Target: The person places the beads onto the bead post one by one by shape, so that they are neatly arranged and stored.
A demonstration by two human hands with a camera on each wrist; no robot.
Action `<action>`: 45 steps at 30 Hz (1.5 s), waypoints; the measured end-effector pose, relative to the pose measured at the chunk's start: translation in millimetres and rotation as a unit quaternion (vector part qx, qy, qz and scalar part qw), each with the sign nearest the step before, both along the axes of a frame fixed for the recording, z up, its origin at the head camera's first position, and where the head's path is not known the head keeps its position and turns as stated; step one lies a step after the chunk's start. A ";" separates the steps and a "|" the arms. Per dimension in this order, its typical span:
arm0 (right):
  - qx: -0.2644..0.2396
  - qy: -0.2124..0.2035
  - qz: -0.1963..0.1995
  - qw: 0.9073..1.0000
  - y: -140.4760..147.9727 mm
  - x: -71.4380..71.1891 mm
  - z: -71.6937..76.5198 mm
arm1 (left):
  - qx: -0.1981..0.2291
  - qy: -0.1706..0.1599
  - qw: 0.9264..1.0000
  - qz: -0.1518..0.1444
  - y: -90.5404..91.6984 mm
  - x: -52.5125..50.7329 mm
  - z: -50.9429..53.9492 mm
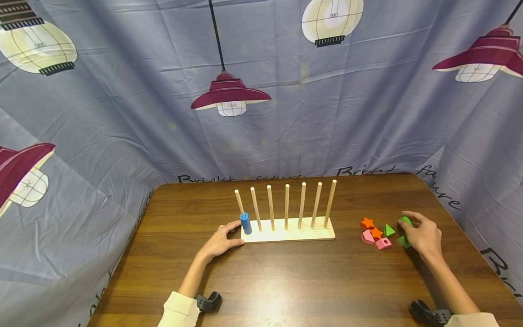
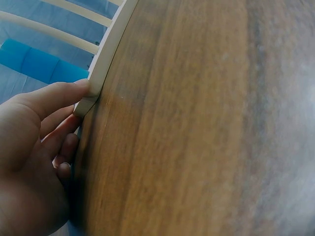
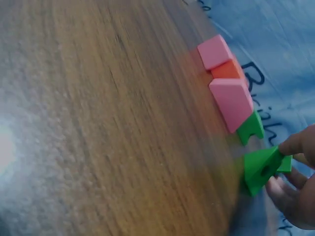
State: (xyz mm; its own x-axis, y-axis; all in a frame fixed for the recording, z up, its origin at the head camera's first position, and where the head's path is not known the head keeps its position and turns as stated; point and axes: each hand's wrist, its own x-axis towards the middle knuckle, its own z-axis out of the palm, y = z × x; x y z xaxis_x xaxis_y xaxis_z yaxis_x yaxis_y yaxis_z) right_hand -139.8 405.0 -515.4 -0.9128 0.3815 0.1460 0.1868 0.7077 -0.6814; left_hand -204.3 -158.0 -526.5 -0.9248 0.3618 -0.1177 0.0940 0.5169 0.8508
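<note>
A pale wooden peg board [image 1: 269,235] with a row of upright pegs stands on the table. Blue cylinders [image 1: 245,223] are stacked on its leftmost peg, and their joints show in the left wrist view. My left hand [image 1: 219,241] grips the board's left end, thumb at the front edge and fingers behind. Right of the board, my right hand [image 1: 425,234] pinches a green block [image 1: 405,220] between thumb and fingers. Close under that hand lies another green block [image 3: 261,169], with a hole in its face. The pinched block is partly hidden in the right wrist view.
Left of the right hand lie a green triangular block [image 1: 389,230], two orange stars [image 1: 367,223] and two pink blocks [image 1: 383,244], close together. The brown wooden table [image 1: 286,281] ends at a grey-blue curtain [image 1: 278,136] printed with lamps.
</note>
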 end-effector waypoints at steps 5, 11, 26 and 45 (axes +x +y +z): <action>-0.149 0.036 0.027 0.988 -10.8 3.4 15.5 | 0.002 -0.002 1.000 0.000 -0.2 0.4 0.3; -0.457 0.084 0.076 0.882 -35.7 6.9 36.8 | 0.001 0.002 1.000 0.002 0.5 0.3 1.0; -0.190 0.165 0.149 0.956 -117.9 7.5 90.5 | 0.004 0.006 1.000 -0.001 0.4 -0.1 -0.8; -0.247 0.204 0.314 0.894 -242.3 -15.9 152.0 | 0.002 0.003 1.000 -0.003 0.5 0.0 0.1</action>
